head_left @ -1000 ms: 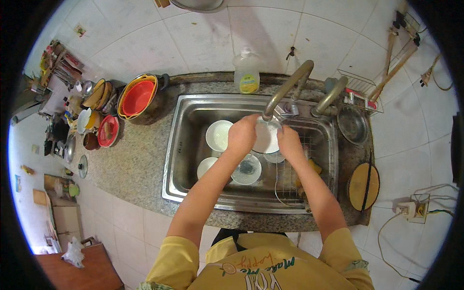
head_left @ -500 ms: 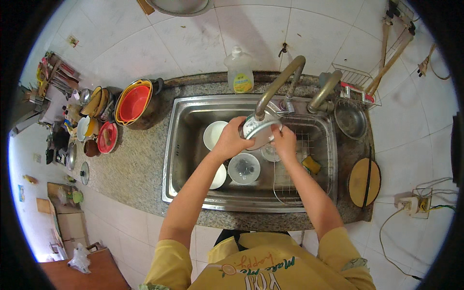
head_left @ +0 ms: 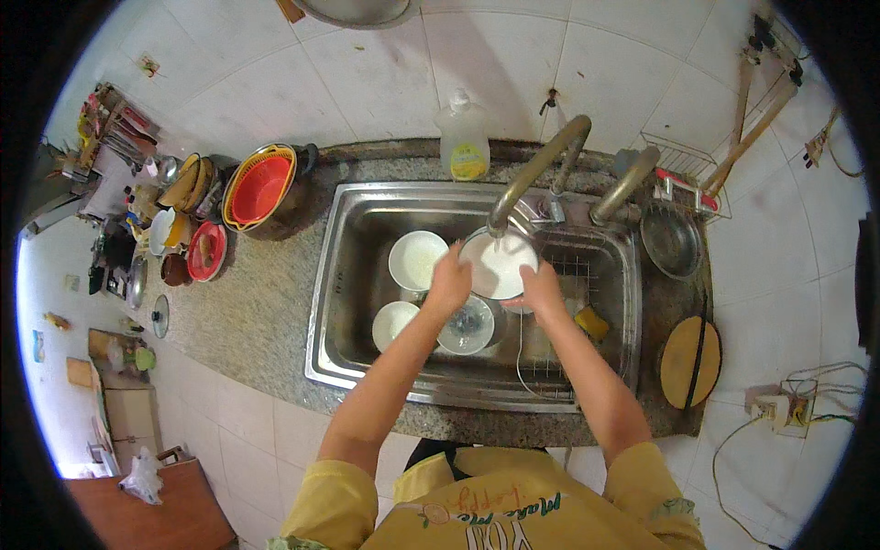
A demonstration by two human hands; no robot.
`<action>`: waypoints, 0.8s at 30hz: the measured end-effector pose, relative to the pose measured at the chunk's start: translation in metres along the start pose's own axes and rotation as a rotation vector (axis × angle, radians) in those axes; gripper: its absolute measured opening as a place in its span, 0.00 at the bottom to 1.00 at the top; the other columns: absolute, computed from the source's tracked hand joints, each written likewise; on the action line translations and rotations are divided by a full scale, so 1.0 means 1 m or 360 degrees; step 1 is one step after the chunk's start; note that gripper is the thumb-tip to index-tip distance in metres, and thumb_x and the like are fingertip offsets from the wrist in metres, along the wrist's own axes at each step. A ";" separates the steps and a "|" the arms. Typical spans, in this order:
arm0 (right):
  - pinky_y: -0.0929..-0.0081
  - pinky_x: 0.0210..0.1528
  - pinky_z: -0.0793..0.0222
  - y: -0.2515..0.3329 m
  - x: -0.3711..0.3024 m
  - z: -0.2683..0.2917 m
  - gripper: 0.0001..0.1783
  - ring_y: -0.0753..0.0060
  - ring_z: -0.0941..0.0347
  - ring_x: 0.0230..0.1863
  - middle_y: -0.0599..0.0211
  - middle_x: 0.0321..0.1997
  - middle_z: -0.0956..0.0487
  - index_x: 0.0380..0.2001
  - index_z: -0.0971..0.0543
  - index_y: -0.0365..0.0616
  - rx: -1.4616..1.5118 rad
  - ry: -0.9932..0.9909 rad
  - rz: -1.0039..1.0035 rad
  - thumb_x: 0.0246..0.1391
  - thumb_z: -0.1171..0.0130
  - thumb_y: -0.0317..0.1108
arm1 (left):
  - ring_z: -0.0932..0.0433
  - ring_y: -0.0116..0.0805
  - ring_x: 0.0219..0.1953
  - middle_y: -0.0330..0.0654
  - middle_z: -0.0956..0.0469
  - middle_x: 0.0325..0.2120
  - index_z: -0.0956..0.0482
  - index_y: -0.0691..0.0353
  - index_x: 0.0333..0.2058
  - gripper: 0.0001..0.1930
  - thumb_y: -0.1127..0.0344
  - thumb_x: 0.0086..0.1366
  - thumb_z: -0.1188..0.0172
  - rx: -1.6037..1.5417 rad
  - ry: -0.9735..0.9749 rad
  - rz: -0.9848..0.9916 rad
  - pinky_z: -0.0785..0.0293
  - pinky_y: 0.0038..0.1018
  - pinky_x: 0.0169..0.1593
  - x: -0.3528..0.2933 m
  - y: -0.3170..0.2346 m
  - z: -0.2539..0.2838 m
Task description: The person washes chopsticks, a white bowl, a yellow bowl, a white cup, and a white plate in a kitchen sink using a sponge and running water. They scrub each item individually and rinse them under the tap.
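Observation:
Between my two hands is a white bowl (head_left: 500, 264), its inside facing up beneath the spout of the faucet (head_left: 541, 170). Water seems to run from the spout into it. My left hand (head_left: 450, 280) grips the bowl's left rim, and my right hand (head_left: 541, 291) holds its lower right side. Below and left of it in the steel sink (head_left: 357, 206) sit a white bowl (head_left: 417, 259), a second white bowl (head_left: 394, 323) partly behind my left forearm, and a clear bowl (head_left: 467, 328). Part of another dish is hidden under my right hand.
A wire rack (head_left: 550, 367) lies in the sink's right part, with a yellow sponge (head_left: 591, 324) on it. A soap bottle (head_left: 465, 137) stands behind the sink. A metal bowl (head_left: 670, 240) and a round wooden board (head_left: 689, 362) are at right, a red basket (head_left: 258, 191) at left.
The bowl has turned from a steep tilt to lying nearly level, its inside now facing up under the spout. Both hands have shifted slightly right and lower with it.

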State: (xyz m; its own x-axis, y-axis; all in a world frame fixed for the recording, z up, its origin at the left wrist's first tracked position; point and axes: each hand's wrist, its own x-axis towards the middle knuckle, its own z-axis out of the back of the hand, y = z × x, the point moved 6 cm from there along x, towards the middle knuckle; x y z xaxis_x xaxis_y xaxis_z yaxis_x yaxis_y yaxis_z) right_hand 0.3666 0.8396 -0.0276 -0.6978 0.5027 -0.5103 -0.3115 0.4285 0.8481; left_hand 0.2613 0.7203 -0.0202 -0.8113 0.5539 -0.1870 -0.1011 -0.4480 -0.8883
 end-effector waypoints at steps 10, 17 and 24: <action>0.82 0.25 0.27 -0.050 0.012 0.004 0.16 0.63 0.26 0.29 0.57 0.32 0.26 0.37 0.31 0.33 0.0427 0.0344 -0.0362 0.47 0.48 0.33 | 0.35 0.31 0.45 0.42 0.33 0.42 0.40 0.66 0.48 0.27 0.77 0.47 0.43 -0.1248 0.0282 0.0060 0.39 0.27 0.50 -0.025 -0.005 -0.034; 0.72 0.34 0.33 -0.006 0.041 0.023 0.11 0.62 0.25 0.29 0.55 0.26 0.23 0.28 0.23 0.38 -0.0693 -0.0245 0.0646 0.37 0.43 0.29 | 0.35 0.33 0.47 0.43 0.35 0.42 0.40 0.65 0.47 0.32 0.73 0.41 0.37 -0.0144 0.0225 -0.0329 0.38 0.29 0.51 -0.034 -0.036 -0.002; 0.63 0.37 0.34 0.044 -0.009 -0.015 0.20 0.49 0.30 0.36 0.54 0.32 0.25 0.41 0.29 0.42 -0.1547 0.0082 0.1423 0.38 0.51 0.23 | 0.33 0.49 0.43 0.51 0.33 0.40 0.32 0.67 0.41 0.22 0.75 0.41 0.46 0.0722 0.0086 -0.0867 0.34 0.32 0.44 -0.024 -0.077 -0.008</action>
State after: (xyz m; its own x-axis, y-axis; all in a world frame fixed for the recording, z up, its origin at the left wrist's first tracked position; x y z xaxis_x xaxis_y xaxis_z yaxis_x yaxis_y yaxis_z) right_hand 0.3496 0.8430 0.0161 -0.9200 0.2906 0.2628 -0.0513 -0.7543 0.6545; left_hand 0.2932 0.7478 0.0493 -0.5487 0.8110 0.2031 -0.7236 -0.3390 -0.6013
